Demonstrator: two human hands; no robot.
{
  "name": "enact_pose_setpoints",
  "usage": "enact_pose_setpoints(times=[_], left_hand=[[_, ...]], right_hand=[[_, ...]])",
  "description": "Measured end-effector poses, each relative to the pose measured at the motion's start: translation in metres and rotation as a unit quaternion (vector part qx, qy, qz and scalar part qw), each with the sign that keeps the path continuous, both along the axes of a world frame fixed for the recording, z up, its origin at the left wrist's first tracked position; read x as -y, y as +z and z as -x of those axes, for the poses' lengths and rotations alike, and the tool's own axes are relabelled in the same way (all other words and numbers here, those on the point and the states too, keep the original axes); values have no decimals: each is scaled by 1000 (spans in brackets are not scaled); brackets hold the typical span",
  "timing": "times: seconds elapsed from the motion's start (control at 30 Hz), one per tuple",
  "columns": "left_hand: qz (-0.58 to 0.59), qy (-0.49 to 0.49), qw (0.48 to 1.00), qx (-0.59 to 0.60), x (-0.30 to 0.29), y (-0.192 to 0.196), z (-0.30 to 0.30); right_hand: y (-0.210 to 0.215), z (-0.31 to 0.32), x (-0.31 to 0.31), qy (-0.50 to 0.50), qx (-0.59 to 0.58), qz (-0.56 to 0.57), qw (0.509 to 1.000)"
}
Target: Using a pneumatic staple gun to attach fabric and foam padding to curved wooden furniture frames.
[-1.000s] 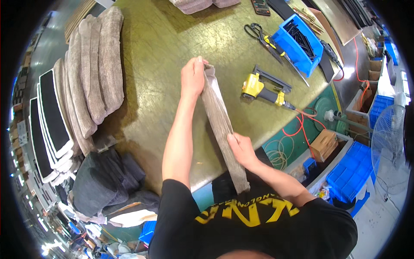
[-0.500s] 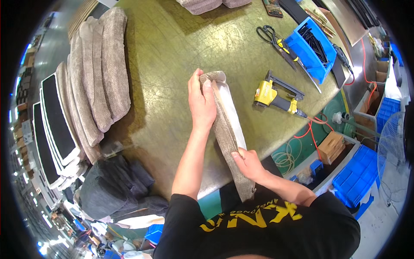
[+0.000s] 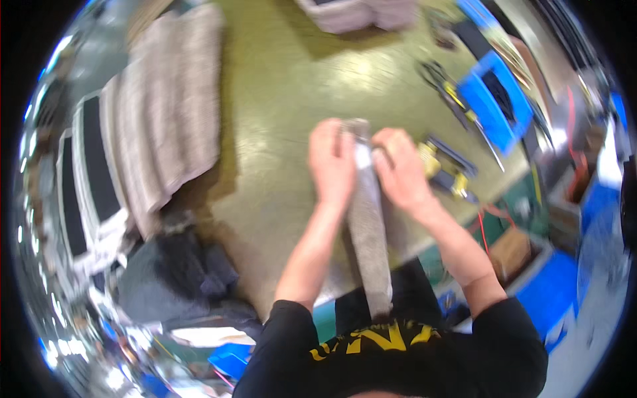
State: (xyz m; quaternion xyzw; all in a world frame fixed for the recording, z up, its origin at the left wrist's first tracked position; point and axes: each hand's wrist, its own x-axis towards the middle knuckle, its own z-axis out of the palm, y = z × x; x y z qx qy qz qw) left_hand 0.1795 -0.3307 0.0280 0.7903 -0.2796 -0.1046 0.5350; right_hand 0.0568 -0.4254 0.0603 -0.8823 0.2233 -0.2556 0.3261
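Observation:
A long strip covered in grey-brown plush fabric lies lengthwise in front of me, its near end reaching past the table edge to my shirt. Around its far end, my left hand grips the left side with thumb and fingers. On the opposite side my right hand pinches the fabric edge, fingers bent. Between the hands a small white patch shows; motion blur hides finer detail. Just right of my right hand lies a yellow and black staple gun.
Plush-covered pieces and black-backed panels are stacked at left, above a dark cloth. More plush pieces sit at the far edge. Scissors and a blue bin holding black parts stand at right.
My right hand has moved from the strip's near part up to its far end, opposite my left. The strip has turned more upright in view, and less of its white side shows.

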Motion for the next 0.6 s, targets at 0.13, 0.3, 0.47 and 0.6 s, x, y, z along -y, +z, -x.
enact_pose_setpoints(times=[0.13,0.3,0.47,0.6], left_hand=[[-43,4,998,-40,-4,3,26],[-50,32,978,-198,-22,5,49],[-32,34,988,-144,-23,5,50],[-90,9,981,-170,-28,3,51]], right_hand=[[-6,-127,49,117,-365,-65,922],[-13,-149,35,241,-403,37,882],[-6,-126,19,242,-335,211,886],[-1,-124,4,216,-334,237,886]])
